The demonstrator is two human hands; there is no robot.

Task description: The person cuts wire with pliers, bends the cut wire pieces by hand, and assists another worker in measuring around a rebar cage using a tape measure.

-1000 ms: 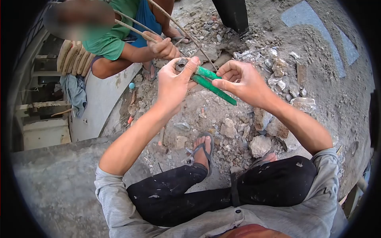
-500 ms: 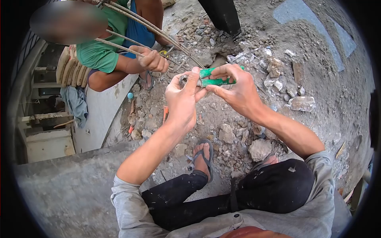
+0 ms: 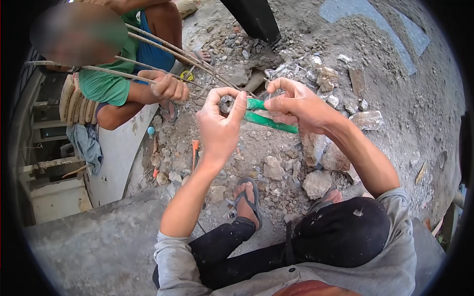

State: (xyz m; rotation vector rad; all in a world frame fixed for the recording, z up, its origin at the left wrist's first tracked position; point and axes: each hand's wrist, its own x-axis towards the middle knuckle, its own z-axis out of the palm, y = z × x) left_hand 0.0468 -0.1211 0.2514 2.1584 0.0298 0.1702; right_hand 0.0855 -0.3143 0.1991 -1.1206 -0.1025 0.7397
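Green-handled pincers are held up in front of me, their metal head on the left and the two handles spread apart. My left hand is closed round the head, thumb on top. At the upper handle, my right hand has its fingers curled and pinched against the green grip; the lower handle passes beneath them. A thin wire-like piece shows by the right index finger, too small to make out. Just beyond my hands, steel rebars slant down into a hole in the rubble.
A crouching person in a green shirt grips a rebar at upper left. An orange-handled tool stands near my left wrist. Broken stones litter the ground. A concrete ledge lies at lower left, a black post at the top.
My right hand has shifted from around both handles to a pinch on the upper one, leaving the lower handle exposed. The pincers have moved slightly down in view.
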